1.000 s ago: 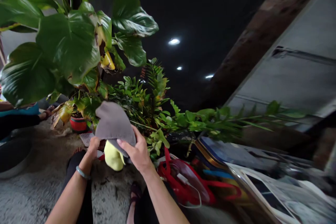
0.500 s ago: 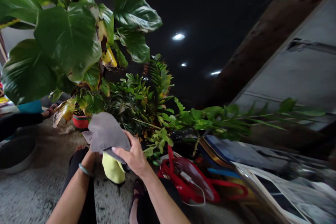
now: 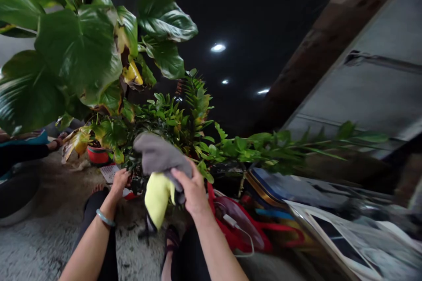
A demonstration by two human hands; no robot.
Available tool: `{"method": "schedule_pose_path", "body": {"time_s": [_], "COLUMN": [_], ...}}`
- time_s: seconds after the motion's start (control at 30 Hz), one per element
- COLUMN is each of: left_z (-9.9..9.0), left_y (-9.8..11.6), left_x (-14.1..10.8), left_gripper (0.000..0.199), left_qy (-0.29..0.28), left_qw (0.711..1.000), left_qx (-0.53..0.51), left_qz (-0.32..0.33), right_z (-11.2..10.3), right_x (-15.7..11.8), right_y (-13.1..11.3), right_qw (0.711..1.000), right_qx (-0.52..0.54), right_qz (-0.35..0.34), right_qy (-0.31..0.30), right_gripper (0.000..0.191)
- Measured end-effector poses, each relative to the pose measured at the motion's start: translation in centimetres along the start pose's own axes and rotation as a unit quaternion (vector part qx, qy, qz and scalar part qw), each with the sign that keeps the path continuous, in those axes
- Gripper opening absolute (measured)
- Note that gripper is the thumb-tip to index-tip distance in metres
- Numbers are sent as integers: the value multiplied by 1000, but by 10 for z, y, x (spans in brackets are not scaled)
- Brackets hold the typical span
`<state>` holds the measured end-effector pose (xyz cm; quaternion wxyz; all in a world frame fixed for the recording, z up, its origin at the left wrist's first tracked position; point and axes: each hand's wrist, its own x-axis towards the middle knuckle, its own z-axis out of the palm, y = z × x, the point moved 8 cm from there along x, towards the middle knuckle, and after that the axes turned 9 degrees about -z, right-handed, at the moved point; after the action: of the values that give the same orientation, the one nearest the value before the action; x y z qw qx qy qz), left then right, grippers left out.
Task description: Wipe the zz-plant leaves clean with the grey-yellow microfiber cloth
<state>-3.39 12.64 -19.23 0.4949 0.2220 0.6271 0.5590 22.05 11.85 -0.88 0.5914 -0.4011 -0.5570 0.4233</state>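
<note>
My right hand [image 3: 195,189] grips a piece of soft grey cloth [image 3: 163,156], thumb on top and fingers behind it. A yellow cloth part [image 3: 157,199] with dark edging hangs beneath the grey one; whether they are joined I cannot tell. My left hand [image 3: 120,183], with a pale bangle on its wrist, is apart from the cloth, to its left. Its fingers are curled, and what they hold, if anything, is hidden. Close beside it lies a white printed card [image 3: 109,173] on the floor.
A large leafy plant [image 3: 77,48] fills the upper left, with a red pot [image 3: 98,155] under it. A red bag [image 3: 242,221] holding a white charger [image 3: 231,221] stands right of my legs. Flat stacked things [image 3: 332,228] lie farther right. Another person's leg [image 3: 24,154] and a grey basin [image 3: 18,195] are at left.
My left hand has come away from the cloth and now sits lower left of it. My right hand has carried the grey and yellow cloth to the right.
</note>
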Motion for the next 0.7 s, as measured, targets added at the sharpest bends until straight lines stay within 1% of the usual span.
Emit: {"method": "schedule_pose_path", "body": {"time_s": [0.03, 0.07, 0.1, 0.13, 0.17, 0.2, 0.27, 0.3, 0.33, 0.37, 0.4, 0.43, 0.5, 0.57, 0.6, 0.63, 0.67, 0.7], "left_z": [1, 0, 0, -2, -4, -6, -12, -14, -14, -12, -8, -2, 10, 18, 21, 23, 25, 28], "left_y": [1, 2, 3, 5, 7, 9, 16, 20, 25, 29, 32, 35, 37, 36, 34, 31, 28, 25], "left_x": [-1, -2, -3, -3, -3, -3, -4, -4, -5, -6, -6, -7, -9, -10, -10, -9, -7, -5], "left_gripper": [15, 15, 15, 15, 14, 13, 12, 17, 23, 29, 34, 38, 42, 46, 48, 50, 51, 52], "left_qy": [3, 9, 18, 28, 40, 53, 85, 95, 98, 89, 67, 37, -24, -54, -58, -58, -59, -62], "left_qw": [1000, 1000, 1000, 999, 998, 997, 993, 991, 989, 988, 988, 988, 987, 985, 985, 986, 987, 988], "left_qx": [6, 10, 13, 15, 16, 14, 7, -4, -18, -35, -53, -71, -103, -127, -132, -132, -129, -123], "left_qz": [4, 10, 17, 25, 35, 48, 77, 93, 108, 120, 127, 130, 123, 105, 95, 84, 75, 68], "right_z": [-8, -13, -17, -17, -15, -11, -1, 2, 3, 0, -5, -13, -30, -41, -41, -38, -31, -21], "right_x": [15, 28, 37, 43, 43, 38, 13, -3, -17, -28, -32, -29, -7, 26, 42, 55, 63, 66], "right_y": [-9, -12, -8, 1, 16, 33, 63, 72, 76, 73, 64, 50, 16, -11, -16, -15, -5, 9], "right_qw": [998, 994, 990, 989, 990, 992, 994, 993, 991, 991, 993, 996, 997, 986, 981, 978, 980, 986], "right_qx": [-8, -19, -28, -33, -32, -30, -25, -19, -11, 0, 9, 14, 3, -21, -30, -35, -33, -28], "right_qz": [-26, -42, -43, -30, -5, 28, 94, 116, 128, 128, 116, 93, 24, -48, -68, -73, -57, -28], "right_qy": [53, 97, 129, 143, 138, 115, 42, 5, -22, -29, -22, 2, 78, 156, 180, 194, 186, 161], "right_gripper": [63, 62, 60, 57, 55, 52, 45, 42, 39, 39, 40, 42, 51, 57, 60, 60, 59, 57]}}
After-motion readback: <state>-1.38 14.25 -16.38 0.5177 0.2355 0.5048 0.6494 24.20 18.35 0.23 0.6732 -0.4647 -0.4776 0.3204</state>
